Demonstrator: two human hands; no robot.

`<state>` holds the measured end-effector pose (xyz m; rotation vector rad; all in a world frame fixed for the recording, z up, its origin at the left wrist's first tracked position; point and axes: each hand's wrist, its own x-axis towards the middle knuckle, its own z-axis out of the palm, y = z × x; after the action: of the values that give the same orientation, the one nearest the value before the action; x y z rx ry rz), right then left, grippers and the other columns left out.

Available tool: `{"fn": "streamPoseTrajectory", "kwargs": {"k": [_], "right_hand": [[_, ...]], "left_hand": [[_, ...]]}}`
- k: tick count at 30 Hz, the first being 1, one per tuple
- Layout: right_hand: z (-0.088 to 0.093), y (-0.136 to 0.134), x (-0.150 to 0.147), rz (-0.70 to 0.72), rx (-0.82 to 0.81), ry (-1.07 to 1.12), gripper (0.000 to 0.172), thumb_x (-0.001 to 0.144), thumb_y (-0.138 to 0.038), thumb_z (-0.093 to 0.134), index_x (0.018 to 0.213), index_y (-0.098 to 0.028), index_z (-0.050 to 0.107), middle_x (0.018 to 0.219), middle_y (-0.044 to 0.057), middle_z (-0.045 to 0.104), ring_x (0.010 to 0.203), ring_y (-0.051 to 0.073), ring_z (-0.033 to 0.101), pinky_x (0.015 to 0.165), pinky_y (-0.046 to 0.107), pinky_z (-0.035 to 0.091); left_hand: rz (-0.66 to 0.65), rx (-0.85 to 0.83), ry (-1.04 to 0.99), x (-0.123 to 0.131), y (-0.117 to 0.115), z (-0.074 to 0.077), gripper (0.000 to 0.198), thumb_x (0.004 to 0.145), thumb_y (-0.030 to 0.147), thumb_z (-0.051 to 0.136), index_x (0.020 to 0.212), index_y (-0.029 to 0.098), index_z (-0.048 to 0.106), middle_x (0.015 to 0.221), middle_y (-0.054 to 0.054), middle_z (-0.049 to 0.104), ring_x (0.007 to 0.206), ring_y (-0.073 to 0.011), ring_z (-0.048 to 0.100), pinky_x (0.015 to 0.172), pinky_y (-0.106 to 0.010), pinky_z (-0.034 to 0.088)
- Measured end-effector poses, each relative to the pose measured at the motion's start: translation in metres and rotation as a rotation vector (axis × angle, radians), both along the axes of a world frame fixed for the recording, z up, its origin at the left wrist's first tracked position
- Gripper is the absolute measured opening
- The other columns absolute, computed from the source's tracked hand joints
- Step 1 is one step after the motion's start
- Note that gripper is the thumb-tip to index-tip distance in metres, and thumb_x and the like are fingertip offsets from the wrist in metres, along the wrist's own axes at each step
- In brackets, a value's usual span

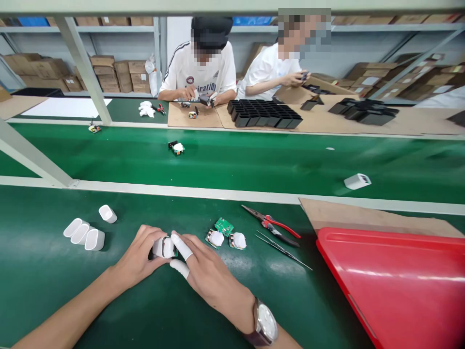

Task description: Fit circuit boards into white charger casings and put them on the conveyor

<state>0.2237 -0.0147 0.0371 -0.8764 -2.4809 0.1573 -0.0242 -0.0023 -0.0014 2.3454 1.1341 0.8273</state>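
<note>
My left hand point(140, 254) is closed round a white plastic housing point(158, 247), its open end turned to the right. At that opening, my right hand point(203, 264), with white covers on two fingers, grips a small circuit board with a white pad point(168, 247). The board sits partly at the housing's mouth; how deep it reaches is hidden. Right of my hands lie a green circuit board point(224, 226) and two boards with white pads point(216, 238), point(238, 240). Several white housings point(95, 240) stand on the green mat at the left.
Red-handled pliers point(271, 225) and tweezers point(283, 249) lie right of the boards. A red tray point(395, 281) fills the right side. Beyond a pale rail point(181, 190), a green belt point(236, 165) carries boards and a white housing point(358, 181). Two people work across it, near black trays point(264, 114).
</note>
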Motion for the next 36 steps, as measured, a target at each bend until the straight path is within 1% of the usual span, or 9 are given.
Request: {"fn": "streamPoseTrajectory", "kwargs": {"k": [3,8,11,16,22,26,30,33,36], "right_hand": [[-0.002,0.003,0.004,-0.007,-0.090,0.070,0.050,0.104,-0.011,0.051,0.153,-0.011,0.040,0.146,0.019,0.060,0.132,0.030,0.059,0.103,0.047,0.062],[-0.004,0.003,0.003,0.007,-0.131,0.145,0.050,0.107,-0.015,0.049,0.155,-0.013,0.038,0.138,0.019,0.064,0.124,0.029,0.064,0.098,0.046,0.064],[-0.002,0.003,0.001,0.012,-0.118,0.146,0.053,0.106,-0.014,0.050,0.157,-0.014,0.036,0.136,0.019,0.064,0.123,0.030,0.064,0.096,0.047,0.064],[-0.002,0.003,0.000,0.010,-0.065,0.081,0.056,0.103,-0.010,0.047,0.157,-0.012,0.036,0.136,0.020,0.064,0.124,0.032,0.064,0.097,0.049,0.063],[-0.003,0.002,-0.006,0.004,0.018,-0.005,0.049,0.099,-0.004,0.044,0.149,-0.007,0.044,0.132,0.021,0.066,0.117,0.033,0.065,0.097,0.049,0.063],[-0.003,0.000,-0.008,-0.011,0.040,-0.026,0.046,0.099,-0.005,0.046,0.145,-0.005,0.046,0.131,0.022,0.066,0.116,0.034,0.065,0.095,0.049,0.064],[-0.006,-0.001,-0.006,0.003,0.014,-0.019,0.049,0.098,-0.004,0.045,0.147,-0.006,0.045,0.135,0.023,0.064,0.120,0.034,0.063,0.097,0.050,0.063],[-0.006,-0.001,-0.004,0.009,-0.003,0.010,0.049,0.100,-0.007,0.045,0.149,-0.005,0.044,0.134,0.023,0.065,0.120,0.033,0.063,0.098,0.050,0.063],[-0.006,-0.002,-0.003,-0.007,0.028,-0.001,0.051,0.102,-0.009,0.045,0.153,-0.005,0.041,0.133,0.022,0.066,0.119,0.033,0.065,0.097,0.048,0.064]], "left_hand": [[0.003,-0.037,-0.044,0.000,0.000,0.001,0.049,0.098,0.036,0.075,0.137,0.028,0.048,0.122,-0.009,0.062,0.111,-0.0270,0.057,0.092,-0.043,0.054],[-0.013,-0.047,-0.072,0.001,0.000,0.001,0.049,0.096,0.036,0.077,0.135,0.028,0.050,0.122,-0.008,0.062,0.112,-0.0261,0.057,0.093,-0.042,0.054],[-0.008,-0.018,-0.070,0.000,0.001,0.000,0.047,0.098,0.035,0.075,0.136,0.026,0.050,0.122,-0.009,0.063,0.112,-0.0265,0.058,0.095,-0.044,0.054],[0.002,0.025,-0.053,0.001,0.000,0.003,0.043,0.100,0.033,0.071,0.137,0.025,0.051,0.122,-0.011,0.065,0.112,-0.0271,0.059,0.096,-0.045,0.055],[-0.022,0.028,-0.043,0.000,0.000,0.003,0.042,0.101,0.031,0.070,0.137,0.023,0.050,0.124,-0.011,0.064,0.115,-0.0277,0.057,0.099,-0.045,0.054],[-0.032,0.014,-0.044,0.001,0.000,0.001,0.043,0.101,0.030,0.070,0.137,0.023,0.048,0.126,-0.011,0.063,0.116,-0.0280,0.056,0.099,-0.045,0.054],[-0.035,0.006,-0.051,0.002,-0.002,0.000,0.044,0.102,0.028,0.068,0.140,0.024,0.046,0.128,-0.012,0.063,0.117,-0.0281,0.056,0.100,-0.046,0.054],[-0.039,-0.004,-0.060,0.002,-0.002,0.000,0.042,0.102,0.028,0.067,0.139,0.024,0.047,0.128,-0.012,0.063,0.117,-0.0283,0.057,0.100,-0.047,0.054],[-0.024,0.010,-0.058,0.003,-0.003,-0.001,0.039,0.103,0.026,0.065,0.138,0.024,0.049,0.127,-0.012,0.063,0.117,-0.0287,0.057,0.100,-0.047,0.055]]}}
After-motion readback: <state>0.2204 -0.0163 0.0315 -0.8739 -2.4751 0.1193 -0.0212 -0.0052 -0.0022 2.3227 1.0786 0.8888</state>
